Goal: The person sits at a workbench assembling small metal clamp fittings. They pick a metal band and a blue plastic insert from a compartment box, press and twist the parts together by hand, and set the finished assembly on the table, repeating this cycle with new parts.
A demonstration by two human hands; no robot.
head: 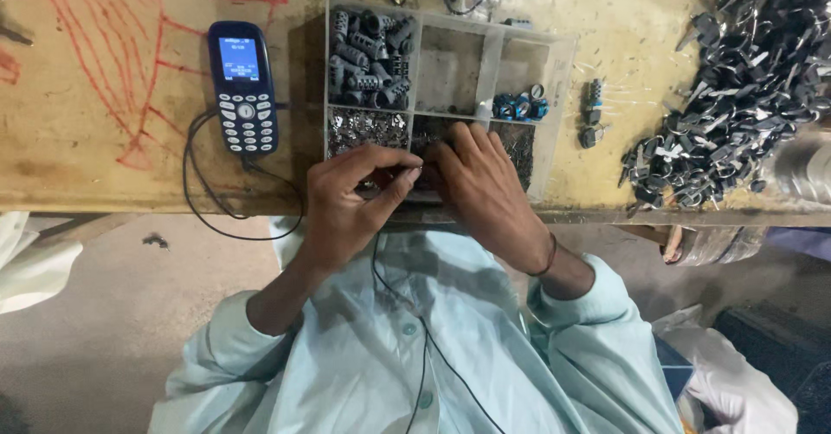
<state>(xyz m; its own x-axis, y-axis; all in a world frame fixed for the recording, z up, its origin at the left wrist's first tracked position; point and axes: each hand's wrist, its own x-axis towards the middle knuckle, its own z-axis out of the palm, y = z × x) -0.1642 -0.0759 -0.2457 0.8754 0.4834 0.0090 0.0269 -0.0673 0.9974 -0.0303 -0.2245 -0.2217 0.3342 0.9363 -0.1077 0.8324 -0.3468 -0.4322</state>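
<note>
While both hands meet over the near edge of the compartment tray (554, 45) on the desk (95, 157), the left hand (351, 200) pinches a tiny metal part (414, 171), and the right hand (485, 187) lies spread flat, fingertips touching it, beside a blue phone (242, 88).

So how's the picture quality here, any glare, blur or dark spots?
Head view: phone screen glows bright and washed out; the metal clip pile glints; the tray casts shade along its left wall; both hands, left hand and right hand, look soft.

Dk-blue phone (243, 88); grey ribbed parts (370, 49); pale-green shirt (415, 347); red scrawl on tan bench (95, 79).
</note>
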